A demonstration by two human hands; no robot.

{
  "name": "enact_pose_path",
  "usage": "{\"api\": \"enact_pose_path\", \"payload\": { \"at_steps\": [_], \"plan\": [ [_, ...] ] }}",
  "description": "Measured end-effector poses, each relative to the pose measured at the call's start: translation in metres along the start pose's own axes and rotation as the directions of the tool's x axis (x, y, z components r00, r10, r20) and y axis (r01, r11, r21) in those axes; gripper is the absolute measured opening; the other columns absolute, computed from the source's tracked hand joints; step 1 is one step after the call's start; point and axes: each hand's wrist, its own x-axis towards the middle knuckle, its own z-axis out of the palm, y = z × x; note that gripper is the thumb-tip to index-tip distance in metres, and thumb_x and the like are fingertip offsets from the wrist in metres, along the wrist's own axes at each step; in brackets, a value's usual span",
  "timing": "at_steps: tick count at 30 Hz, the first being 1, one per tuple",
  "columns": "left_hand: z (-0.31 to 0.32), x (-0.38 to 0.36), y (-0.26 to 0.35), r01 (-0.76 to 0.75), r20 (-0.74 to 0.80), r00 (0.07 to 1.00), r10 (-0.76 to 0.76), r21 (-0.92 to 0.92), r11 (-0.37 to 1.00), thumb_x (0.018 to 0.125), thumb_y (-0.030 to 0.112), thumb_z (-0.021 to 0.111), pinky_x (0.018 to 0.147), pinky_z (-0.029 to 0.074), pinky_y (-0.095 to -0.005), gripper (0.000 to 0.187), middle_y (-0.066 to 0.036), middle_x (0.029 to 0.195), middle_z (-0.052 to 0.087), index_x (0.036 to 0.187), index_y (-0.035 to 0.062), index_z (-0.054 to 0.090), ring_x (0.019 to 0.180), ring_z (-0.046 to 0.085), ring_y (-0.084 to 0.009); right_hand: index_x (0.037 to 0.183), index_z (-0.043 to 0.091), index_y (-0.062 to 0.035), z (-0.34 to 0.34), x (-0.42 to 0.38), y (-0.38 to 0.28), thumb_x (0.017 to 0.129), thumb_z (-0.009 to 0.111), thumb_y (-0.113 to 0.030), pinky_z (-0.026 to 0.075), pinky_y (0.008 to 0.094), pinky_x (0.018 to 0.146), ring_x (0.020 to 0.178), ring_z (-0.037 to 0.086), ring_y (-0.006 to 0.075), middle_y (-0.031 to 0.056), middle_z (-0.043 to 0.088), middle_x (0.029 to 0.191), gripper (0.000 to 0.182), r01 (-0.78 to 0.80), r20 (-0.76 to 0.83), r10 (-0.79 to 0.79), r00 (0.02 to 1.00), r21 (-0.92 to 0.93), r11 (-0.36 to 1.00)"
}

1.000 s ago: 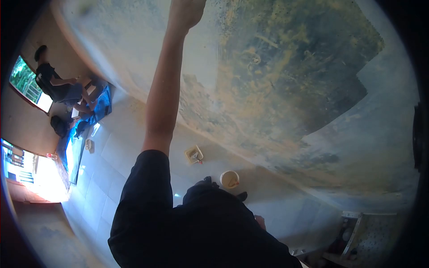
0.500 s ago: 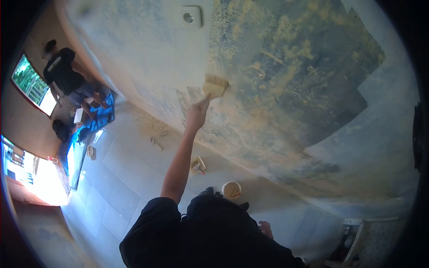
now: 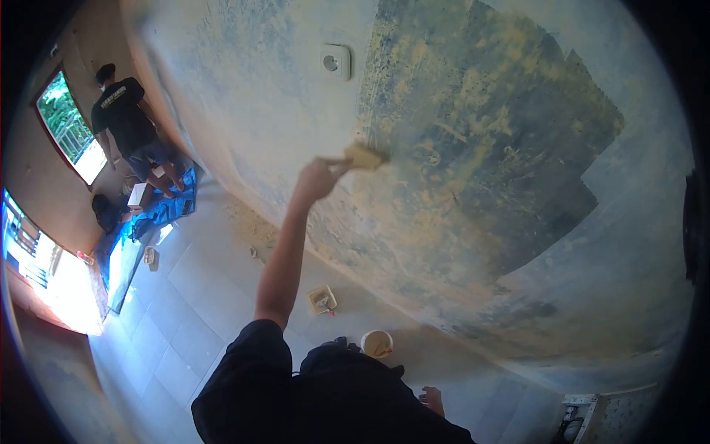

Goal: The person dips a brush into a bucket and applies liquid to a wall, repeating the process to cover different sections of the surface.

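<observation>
1. Against the wall, below and right of a white socket, the left hand is raised on an outstretched arm; its fingers are closed round the handle of a brush.
2. Brush: a wide, pale-bristled head pressed to the wall surface, at the left edge of the dark mottled patch; the bristles touch the wall where the pale area meets the darker one.
3. Dark patch: blue-green streaked with yellow-tan, with stepped edges on its right side, filling the upper middle of the wall.
4. Right hand: low, beside the person's dark-clothed body, near the foot of the wall; the fingers look loosely curled and hold nothing that can be seen, though how far they are open cannot be told.
5. Round bucket: standing on the tiled floor just beside the base of the wall, close to the person's body.
6. Square tray: on the floor left of the bucket, also near the wall base, with a small tool lying in it.
7. Second person: in a dark shirt, standing well apart at the far end of the room beside a window, above a blue sheet spread on the floor.
</observation>
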Motion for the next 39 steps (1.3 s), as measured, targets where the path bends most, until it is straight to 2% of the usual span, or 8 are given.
{"api": "enact_pose_path", "payload": {
  "at_steps": [5,11,18,27,30,34,37,39],
  "plan": [
    [-0.090,0.024,0.089,-0.215,-0.255,0.955,0.153,-0.238,0.947,0.087,0.037,0.059,0.055,0.043,-0.0285,0.036,-0.007,0.061,0.057,0.114,0.0134,0.064,0.056,0.048,-0.0079,0.106,0.053,-0.0090,0.006,0.006,0.014,0.084,0.055,-0.026,0.047,0.0416,0.057,0.064,0.059,0.0262,0.0146,0.060,0.077,0.028,-0.029,0.043,0.029,0.999,-0.003,1.000],
    [-0.119,0.080,0.141,-0.560,-0.461,0.792,0.401,-0.286,0.777,0.091,0.029,0.055,0.043,0.039,-0.0320,0.039,0.002,0.054,0.052,0.121,0.0056,0.058,0.047,0.044,-0.0068,0.106,0.053,-0.0092,0.009,0.007,0.016,0.084,0.055,-0.028,0.047,0.0422,0.057,0.064,0.059,0.0264,0.0146,0.060,0.077,0.029,-0.002,0.027,0.002,1.000,0.001,1.000],
    [-0.044,0.047,0.066,-0.347,-0.357,0.908,0.219,-0.348,0.871,0.091,0.017,0.053,0.091,0.042,-0.0244,0.034,-0.012,0.117,0.062,0.121,0.0016,0.056,0.105,0.054,-0.0091,0.106,0.053,-0.0092,0.006,0.015,0.042,0.084,0.055,-0.028,0.047,0.0422,0.056,0.062,0.059,0.0264,0.0145,0.060,0.076,0.029,0.326,0.100,-0.318,0.943,-0.083,0.942],
    [0.050,-0.004,-0.046,-0.120,-0.139,0.988,0.069,-0.402,0.908,0.093,0.022,0.052,0.042,0.022,-0.0215,0.033,0.010,0.055,0.028,0.124,0.0131,0.057,0.048,0.025,-0.0009,0.105,0.053,-0.0087,0.003,0.039,0.000,0.082,0.056,-0.026,0.047,0.0412,0.054,0.061,0.059,0.0258,0.0149,0.060,0.076,0.028,0.347,0.146,-0.326,0.934,-0.156,0.925],
    [0.065,-0.029,-0.076,0.107,0.049,0.994,-0.096,-0.381,0.918,0.088,0.027,0.058,0.059,0.043,-0.0264,0.034,-0.006,0.080,0.067,0.119,0.0129,0.061,0.059,0.049,-0.0090,0.104,0.053,-0.0086,-0.005,0.038,-0.005,0.082,0.055,-0.025,0.047,0.0410,0.054,0.061,0.059,0.0257,0.0151,0.061,0.075,0.028,0.220,0.121,-0.203,0.972,-0.144,0.965],
    [0.104,-0.052,-0.140,0.123,0.090,0.989,-0.121,-0.018,0.992,0.085,0.035,0.060,0.077,0.048,-0.0351,0.036,-0.018,0.099,0.067,0.116,0.0160,0.063,0.084,0.065,-0.0262,0.106,0.052,-0.0089,-0.004,0.038,-0.023,0.082,0.055,-0.025,0.048,0.0414,0.055,0.061,0.061,0.0258,0.0154,0.061,0.076,0.029,0.052,0.064,-0.051,0.997,-0.023,0.998],
    [0.107,-0.044,-0.125,0.309,0.120,0.945,-0.305,-0.012,0.951,0.082,0.041,0.060,0.089,0.045,-0.0410,0.039,-0.021,0.108,0.061,0.113,0.0165,0.065,0.105,0.057,-0.0366,0.107,0.052,-0.0090,-0.017,0.057,0.004,0.083,0.054,-0.026,0.048,0.0416,0.054,0.062,0.061,0.0262,0.0160,0.062,0.077,0.029,0.728,0.312,-0.662,0.682,-0.199,0.656],
    [0.099,-0.036,-0.105,0.138,0.038,0.990,-0.134,-0.125,0.982,0.082,0.040,0.060,0.088,0.045,-0.0404,0.039,-0.021,0.105,0.063,0.112,0.0153,0.065,0.101,0.059,-0.0361,0.107,0.052,-0.0090,-0.002,0.046,-0.015,0.083,0.055,-0.025,0.049,0.0414,0.054,0.062,0.061,0.0263,0.0160,0.062,0.077,0.029,0.480,0.194,-0.451,0.871,-0.146,0.865]
  ]
}}
